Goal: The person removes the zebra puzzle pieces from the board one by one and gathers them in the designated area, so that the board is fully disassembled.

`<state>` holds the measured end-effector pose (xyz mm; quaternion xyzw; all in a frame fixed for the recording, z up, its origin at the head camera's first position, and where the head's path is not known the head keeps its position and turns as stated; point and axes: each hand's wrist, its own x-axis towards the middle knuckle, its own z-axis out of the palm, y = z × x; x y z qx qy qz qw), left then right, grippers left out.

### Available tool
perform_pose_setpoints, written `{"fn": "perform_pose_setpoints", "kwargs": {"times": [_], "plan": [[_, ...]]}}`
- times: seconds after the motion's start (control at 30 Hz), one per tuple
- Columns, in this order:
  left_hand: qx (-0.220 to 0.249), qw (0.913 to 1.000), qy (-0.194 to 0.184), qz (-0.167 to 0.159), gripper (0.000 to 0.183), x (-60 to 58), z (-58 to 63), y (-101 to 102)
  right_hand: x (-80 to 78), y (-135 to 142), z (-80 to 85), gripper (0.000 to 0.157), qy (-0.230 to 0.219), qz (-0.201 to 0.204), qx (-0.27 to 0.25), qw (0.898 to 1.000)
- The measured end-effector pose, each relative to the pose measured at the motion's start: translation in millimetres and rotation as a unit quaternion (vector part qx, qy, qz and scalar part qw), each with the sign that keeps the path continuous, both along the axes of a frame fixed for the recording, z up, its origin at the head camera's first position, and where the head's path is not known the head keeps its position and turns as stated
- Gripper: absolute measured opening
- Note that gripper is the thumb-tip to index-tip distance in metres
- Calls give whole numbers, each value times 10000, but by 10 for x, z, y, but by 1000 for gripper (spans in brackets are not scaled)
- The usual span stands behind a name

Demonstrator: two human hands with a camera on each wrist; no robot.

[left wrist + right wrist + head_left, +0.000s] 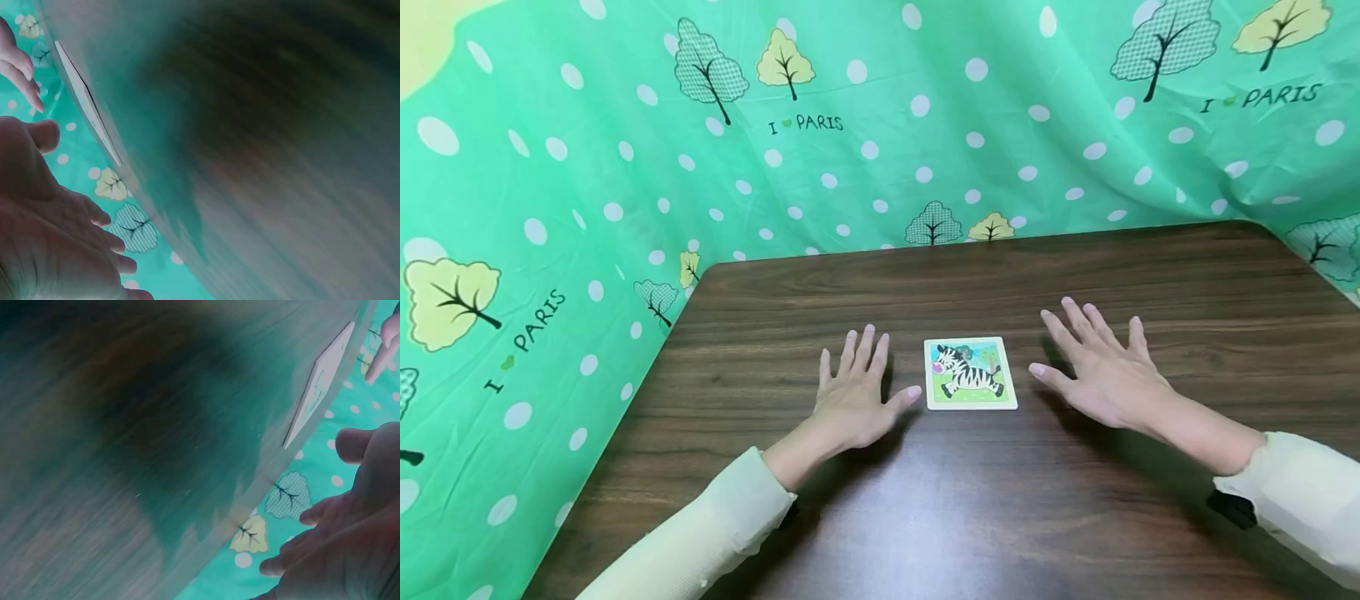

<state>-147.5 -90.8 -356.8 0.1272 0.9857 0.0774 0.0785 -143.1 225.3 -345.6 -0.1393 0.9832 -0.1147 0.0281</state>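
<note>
A card lay between the left hand and right hand, with small gaps beside it. Behind it, free room ran to the far edge of the table, where a cloth blocked the way.

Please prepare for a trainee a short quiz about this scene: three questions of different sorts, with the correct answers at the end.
1. Which animal is drawn on the picture panel?

2. True or false: the right hand grips the picture panel.

3. Choose one. Where on the table does the picture panel lie?
A) to the right of both hands
B) between the left hand and the right hand
C) under the right hand

Key:
1. A zebra.
2. False: the right hand has its fingers spread, and they are apart from the picture panel.
3. B.
</note>
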Motion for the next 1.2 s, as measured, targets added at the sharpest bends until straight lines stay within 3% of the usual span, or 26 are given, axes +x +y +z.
{"fn": "perform_pose_setpoints", "kwargs": {"times": [0.2,0.47,0.67,1.2], "plan": [[29,9994,-38,-338,81,6,-5,123,-44,-117,22,82,-122,75,-62,9999],[471,9936,21,-1026,64,47,-1,278,-172,-291,69,75,226,379,-198,9988],[280,9886,54,-1477,60,71,-12,383,-262,-417,53,69,292,702,-365,9964],[-221,9827,22,-1840,58,119,-59,437,-462,-653,-109,50,578,1226,-795,9876]]}}
